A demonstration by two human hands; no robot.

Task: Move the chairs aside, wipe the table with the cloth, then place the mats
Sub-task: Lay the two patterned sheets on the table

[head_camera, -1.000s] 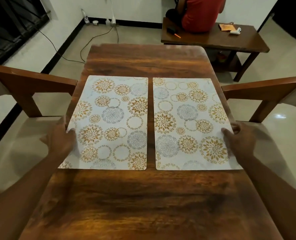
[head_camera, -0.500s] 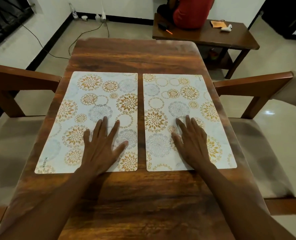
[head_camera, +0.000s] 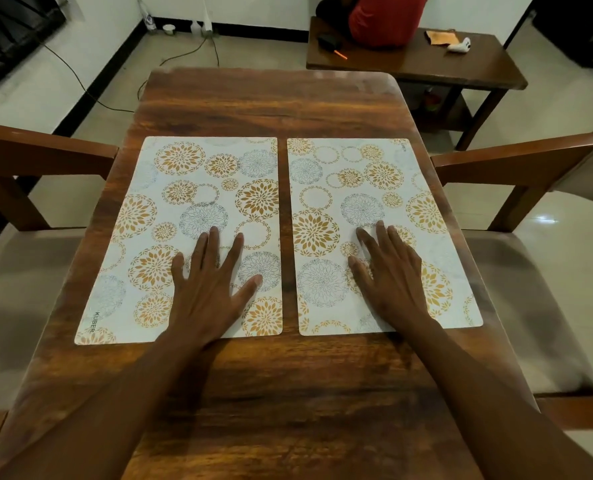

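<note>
Two white mats with gold and grey flower circles lie side by side on the dark wooden table (head_camera: pixel 264 105), a narrow gap between them. My left hand (head_camera: pixel 210 289) lies flat on the near part of the left mat (head_camera: pixel 170 209), fingers spread and straight. My right hand (head_camera: pixel 392 275) lies flat on the near part of the right mat (head_camera: pixel 374 174), fingers straight. A wooden chair with a beige seat (head_camera: pixel 18 265) stands at the table's left side, another chair (head_camera: pixel 530 271) at its right side. No cloth is in view.
Behind the table a low wooden bench (head_camera: pixel 461 64) bears a person in a red shirt (head_camera: pixel 385 19), an orange cloth (head_camera: pixel 440 38), a white object and a dark tool. A cable (head_camera: pixel 80 84) runs across the floor at the back left, near the wall.
One second ago each hand held the outer edge of its mat. Both hands have since moved inward onto the mats' near middle and now lie flat there. The mats stay in place.
</note>
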